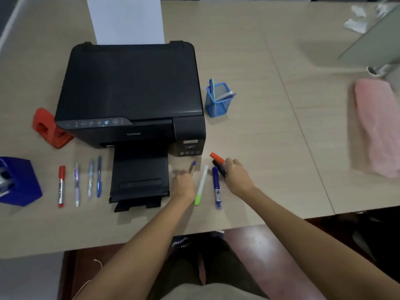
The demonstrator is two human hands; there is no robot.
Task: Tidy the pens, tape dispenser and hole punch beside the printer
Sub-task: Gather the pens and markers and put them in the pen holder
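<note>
A black printer (132, 92) sits mid-table. My left hand (183, 185) is shut on a blue-capped pen (193, 166) just right of the printer's output tray. My right hand (237, 172) grips a black marker with an orange cap (217, 158). Between my hands lie a white pen with a green end (201, 186) and a dark blue marker (216, 188). Left of the tray lie a red marker (61, 186) and three pens (89, 180) in a row. A red hole punch (50, 131) stands at the printer's left. A blue tape dispenser (18, 180) is at the far left.
A blue mesh pen cup (218, 102) with several pens stands right of the printer. A pink cloth (378, 126) lies at the far right. White paper (127, 20) stands in the printer's rear feed. The table's front edge (129, 241) runs just below the pens.
</note>
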